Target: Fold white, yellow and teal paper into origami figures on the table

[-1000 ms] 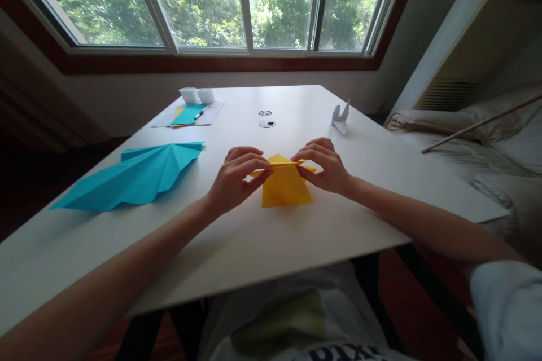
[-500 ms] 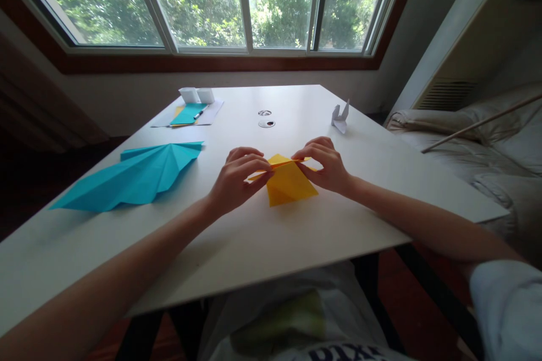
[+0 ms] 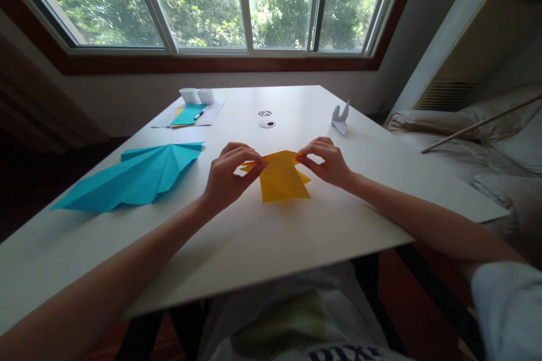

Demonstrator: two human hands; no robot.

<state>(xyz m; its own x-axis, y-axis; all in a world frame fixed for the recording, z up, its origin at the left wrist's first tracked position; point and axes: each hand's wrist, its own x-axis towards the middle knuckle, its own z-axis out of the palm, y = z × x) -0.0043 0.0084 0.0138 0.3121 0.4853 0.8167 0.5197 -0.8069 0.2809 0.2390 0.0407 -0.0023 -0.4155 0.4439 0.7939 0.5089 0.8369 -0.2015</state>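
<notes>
A folded piece of yellow paper [image 3: 283, 177] is held up over the white table between my two hands. My left hand [image 3: 235, 172] pinches its upper left corner between thumb and fingers, and a folded point sticks out there. At the upper right corner, my right hand [image 3: 325, 161] has thumb and fingertips closed on the paper. One broad flap hangs toward me, and a smaller point shows behind it on the right. The fingers hide parts of both corners.
A creased turquoise paper [image 3: 139, 177] lies on the table [image 3: 254, 248] to the left. Behind it are flat paper sheets [image 3: 188, 114], a pen [image 3: 200, 112] and white paper boxes [image 3: 197, 95]. A white paper figure [image 3: 340, 118] stands at the right. Two round discs [image 3: 266, 123] lie mid-table.
Both hands have shifted slightly, the left one leftward. The yellow paper has moved a little left and tilted, so more of its front flap faces me.
</notes>
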